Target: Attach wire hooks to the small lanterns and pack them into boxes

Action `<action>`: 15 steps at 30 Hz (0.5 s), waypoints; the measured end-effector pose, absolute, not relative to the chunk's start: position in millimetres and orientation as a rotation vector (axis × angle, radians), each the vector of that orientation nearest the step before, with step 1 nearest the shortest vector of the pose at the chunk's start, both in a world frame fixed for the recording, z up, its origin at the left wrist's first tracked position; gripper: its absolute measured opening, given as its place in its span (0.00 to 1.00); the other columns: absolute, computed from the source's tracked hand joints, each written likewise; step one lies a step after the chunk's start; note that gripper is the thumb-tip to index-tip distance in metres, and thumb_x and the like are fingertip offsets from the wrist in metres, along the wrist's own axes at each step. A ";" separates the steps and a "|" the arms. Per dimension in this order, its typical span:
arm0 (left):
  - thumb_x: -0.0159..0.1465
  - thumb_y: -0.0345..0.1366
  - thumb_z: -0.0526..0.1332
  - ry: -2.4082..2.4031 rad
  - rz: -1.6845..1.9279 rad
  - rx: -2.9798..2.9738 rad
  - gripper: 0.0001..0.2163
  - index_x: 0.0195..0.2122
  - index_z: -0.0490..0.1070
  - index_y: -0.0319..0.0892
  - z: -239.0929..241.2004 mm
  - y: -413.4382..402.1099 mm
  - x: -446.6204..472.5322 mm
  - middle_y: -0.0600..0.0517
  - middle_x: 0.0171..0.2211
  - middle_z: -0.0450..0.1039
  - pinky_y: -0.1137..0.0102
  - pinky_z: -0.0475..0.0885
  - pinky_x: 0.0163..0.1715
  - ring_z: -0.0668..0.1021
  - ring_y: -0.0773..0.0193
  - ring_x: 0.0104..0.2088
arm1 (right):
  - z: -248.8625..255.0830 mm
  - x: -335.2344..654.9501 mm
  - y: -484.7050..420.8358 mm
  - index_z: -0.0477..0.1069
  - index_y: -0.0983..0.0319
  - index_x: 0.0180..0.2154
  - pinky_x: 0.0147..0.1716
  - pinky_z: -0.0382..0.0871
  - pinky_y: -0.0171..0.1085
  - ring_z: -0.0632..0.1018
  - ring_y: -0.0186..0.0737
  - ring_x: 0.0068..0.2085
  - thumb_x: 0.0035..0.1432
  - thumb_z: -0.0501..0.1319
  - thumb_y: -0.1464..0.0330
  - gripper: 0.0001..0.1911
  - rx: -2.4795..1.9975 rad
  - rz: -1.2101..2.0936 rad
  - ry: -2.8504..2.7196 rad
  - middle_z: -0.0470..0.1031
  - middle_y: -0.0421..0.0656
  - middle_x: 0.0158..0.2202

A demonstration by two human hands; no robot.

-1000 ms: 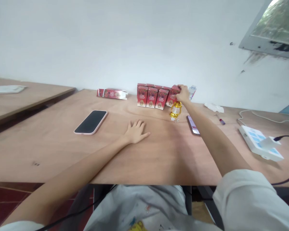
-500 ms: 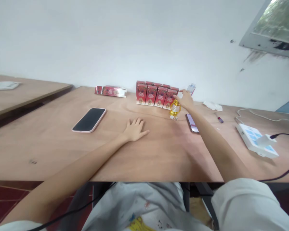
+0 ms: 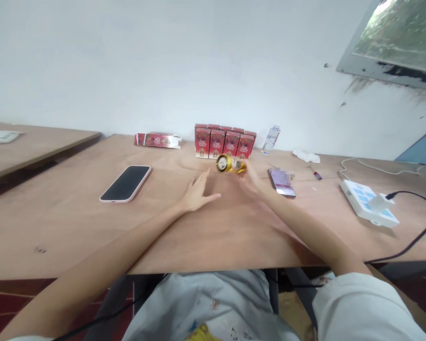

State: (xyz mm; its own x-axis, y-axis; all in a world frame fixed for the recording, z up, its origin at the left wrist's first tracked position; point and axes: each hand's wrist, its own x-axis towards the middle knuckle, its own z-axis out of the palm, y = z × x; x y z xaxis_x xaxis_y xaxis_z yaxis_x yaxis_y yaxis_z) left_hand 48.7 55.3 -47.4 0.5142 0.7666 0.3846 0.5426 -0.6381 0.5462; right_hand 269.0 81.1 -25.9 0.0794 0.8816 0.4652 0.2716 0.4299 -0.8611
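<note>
My right hand [image 3: 252,179] holds a small gold lantern [image 3: 229,164] tipped on its side, lifted just above the wooden table [image 3: 92,227]. My left hand [image 3: 198,192] is raised on its edge beside it, fingers stretched out and apart, a little to the left of the lantern. Behind them stand several red boxes [image 3: 224,142] in a tight group near the wall. The right hand is smeared by motion.
A pink-cased phone [image 3: 125,183] lies face up at the left. A second phone [image 3: 281,182] lies right of my hands. A flat red box [image 3: 157,139], a small bottle [image 3: 271,138], a white device [image 3: 368,203] with a black cable, and a crumpled tissue [image 3: 306,155] are further off.
My right hand left the red boxes, took the gold lantern off the table and brought it toward me, tipped over. My left hand rose from lying flat to standing on its edge.
</note>
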 end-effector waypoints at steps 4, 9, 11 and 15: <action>0.57 0.53 0.63 0.792 1.418 2.192 0.35 0.60 0.53 0.42 -48.0 48.2 52.0 0.41 0.59 0.62 0.55 0.65 0.58 0.68 0.52 0.59 | -60.7 215.3 58.1 0.72 0.56 0.41 0.33 0.77 0.43 0.80 0.44 0.36 0.64 0.42 0.52 0.24 -1.138 0.630 -1.597 0.80 0.41 0.34; 0.54 0.47 0.68 0.742 1.623 2.277 0.23 0.47 0.64 0.46 -47.0 38.1 51.6 0.51 0.42 0.74 0.58 0.74 0.43 0.77 0.58 0.42 | -62.8 212.4 42.1 0.72 0.56 0.39 0.51 0.69 0.51 0.76 0.49 0.47 0.63 0.47 0.53 0.20 -1.215 0.462 -1.663 0.78 0.44 0.42; 0.56 0.45 0.67 0.672 1.635 2.392 0.19 0.46 0.66 0.48 -43.6 36.2 49.8 0.52 0.42 0.74 0.58 0.74 0.42 0.76 0.58 0.42 | -56.8 232.7 44.1 0.70 0.59 0.45 0.60 0.57 0.55 0.69 0.52 0.56 0.62 0.49 0.55 0.19 -1.262 0.334 -1.676 0.73 0.49 0.51; 0.61 0.40 0.61 0.695 1.579 2.593 0.11 0.44 0.67 0.47 -37.6 40.6 44.7 0.50 0.41 0.76 0.57 0.71 0.43 0.76 0.57 0.42 | -52.5 286.6 60.3 0.62 0.65 0.55 0.64 0.40 0.59 0.56 0.55 0.66 0.60 0.54 0.63 0.23 -1.565 -0.161 -1.788 0.59 0.55 0.63</action>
State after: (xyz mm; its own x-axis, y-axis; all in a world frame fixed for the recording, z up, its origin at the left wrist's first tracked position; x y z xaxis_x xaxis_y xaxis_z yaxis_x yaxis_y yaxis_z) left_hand 44.7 40.6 -37.6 0.3865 0.3853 0.8379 0.3575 -0.9001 0.2490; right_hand 286.6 60.3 -52.5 0.0198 0.8044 0.5938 0.8975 0.2475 -0.3652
